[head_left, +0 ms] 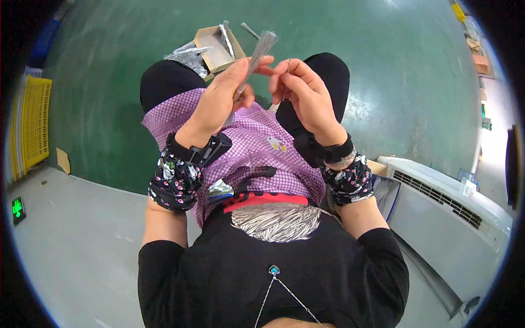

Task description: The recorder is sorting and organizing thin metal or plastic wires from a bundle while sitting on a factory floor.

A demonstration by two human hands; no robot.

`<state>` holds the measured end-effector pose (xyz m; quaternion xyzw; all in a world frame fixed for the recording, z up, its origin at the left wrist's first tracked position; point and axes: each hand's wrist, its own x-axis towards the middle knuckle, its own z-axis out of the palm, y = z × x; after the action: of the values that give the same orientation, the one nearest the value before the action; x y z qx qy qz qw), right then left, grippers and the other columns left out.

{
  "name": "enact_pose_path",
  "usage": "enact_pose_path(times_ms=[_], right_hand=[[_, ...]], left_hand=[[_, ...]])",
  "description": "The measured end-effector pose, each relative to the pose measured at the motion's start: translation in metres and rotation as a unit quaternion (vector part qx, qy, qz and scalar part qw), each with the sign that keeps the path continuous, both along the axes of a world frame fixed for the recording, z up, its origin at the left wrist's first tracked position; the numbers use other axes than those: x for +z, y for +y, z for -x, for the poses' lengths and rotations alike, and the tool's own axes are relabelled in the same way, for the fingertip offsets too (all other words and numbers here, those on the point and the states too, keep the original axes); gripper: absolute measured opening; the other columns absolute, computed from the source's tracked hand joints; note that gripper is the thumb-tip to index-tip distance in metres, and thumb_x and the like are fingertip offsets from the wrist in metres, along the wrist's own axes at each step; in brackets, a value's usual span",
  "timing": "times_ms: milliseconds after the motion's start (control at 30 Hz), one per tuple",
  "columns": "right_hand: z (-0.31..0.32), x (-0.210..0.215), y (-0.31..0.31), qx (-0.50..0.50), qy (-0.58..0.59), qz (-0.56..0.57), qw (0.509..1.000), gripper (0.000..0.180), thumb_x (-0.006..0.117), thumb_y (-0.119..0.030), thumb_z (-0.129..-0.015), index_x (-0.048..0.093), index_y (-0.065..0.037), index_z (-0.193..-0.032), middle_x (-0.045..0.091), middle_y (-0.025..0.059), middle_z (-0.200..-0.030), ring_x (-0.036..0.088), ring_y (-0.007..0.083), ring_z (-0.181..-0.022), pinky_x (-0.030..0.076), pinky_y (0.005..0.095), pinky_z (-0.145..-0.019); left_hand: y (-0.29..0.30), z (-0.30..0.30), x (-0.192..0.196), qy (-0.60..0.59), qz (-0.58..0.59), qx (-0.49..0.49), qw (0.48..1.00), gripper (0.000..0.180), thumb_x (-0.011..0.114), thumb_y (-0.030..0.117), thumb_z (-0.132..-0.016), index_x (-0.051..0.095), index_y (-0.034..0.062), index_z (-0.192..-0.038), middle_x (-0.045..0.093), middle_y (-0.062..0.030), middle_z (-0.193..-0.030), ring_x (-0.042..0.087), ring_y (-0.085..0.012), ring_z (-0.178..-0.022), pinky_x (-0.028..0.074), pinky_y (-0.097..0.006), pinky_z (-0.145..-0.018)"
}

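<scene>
My left hand [219, 98] is closed around a bundle of thin silvery wires [261, 49], whose loose ends fan out upward past the fingers. Close by on the right, my right hand [310, 94] pinches a single thin wire [289, 65] between thumb and fingertips. Both hands are held up above my lap, a small gap apart. Beyond the left hand, an open cardboard box [217, 53] has a silvery wrapped bundle [226, 39] in it. Clear plastic packets [190, 56] with silvery contents lie against the box's left side.
Another slim silvery bundle [250, 30] lies on the green floor [383, 65] behind the box. A purple checked apron [257, 142] covers my lap. Yellow plastic crates [34, 117] stand at the far left. On the right is a white vented appliance [443, 202].
</scene>
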<state>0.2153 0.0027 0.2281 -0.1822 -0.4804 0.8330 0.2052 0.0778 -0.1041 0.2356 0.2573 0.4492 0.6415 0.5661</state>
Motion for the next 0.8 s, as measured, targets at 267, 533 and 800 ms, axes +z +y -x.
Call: enact_pose_path(times_ms=[267, 533, 800], right_hand=[[0.012, 0.006, 0.000, -0.111, -0.041, -0.077, 0.990, 0.014, 0.057, -0.012, -0.084, 0.056, -0.003, -0.093, 0.051, -0.0029, -0.073, 0.039, 0.0014, -0.054, 0.030, 0.0160, -0.049], [0.011, 0.004, 0.001, -0.113, -0.066, -0.126, 0.983, 0.017, 0.062, -0.014, -0.082, 0.059, 0.002, -0.087, 0.061, 0.0028, -0.078, 0.055, 0.0066, -0.069, 0.045, 0.0189, -0.064], [0.013, 0.004, 0.000, -0.126, -0.042, -0.128, 0.983, 0.015, 0.061, -0.016, -0.083, 0.060, -0.002, -0.087, 0.053, -0.0038, -0.067, 0.041, 0.0009, -0.057, 0.030, 0.0153, -0.049]], left_hand=[[0.000, -0.001, -0.007, 0.074, 0.014, -0.019, 0.997, 0.026, 0.041, 0.021, -0.093, 0.054, 0.0020, -0.106, 0.057, -0.0020, -0.088, 0.054, -0.0085, -0.073, 0.041, -0.021, -0.064], [0.001, -0.003, -0.004, 0.082, 0.003, -0.027, 0.996, 0.026, 0.043, 0.021, -0.093, 0.056, 0.0018, -0.105, 0.060, -0.0031, -0.089, 0.057, -0.0093, -0.082, 0.044, -0.022, -0.069], [-0.001, -0.002, -0.003, 0.075, 0.010, -0.028, 0.997, 0.030, 0.040, 0.025, -0.094, 0.052, 0.0023, -0.109, 0.062, -0.0052, -0.081, 0.061, -0.0114, -0.074, 0.044, -0.021, -0.061]])
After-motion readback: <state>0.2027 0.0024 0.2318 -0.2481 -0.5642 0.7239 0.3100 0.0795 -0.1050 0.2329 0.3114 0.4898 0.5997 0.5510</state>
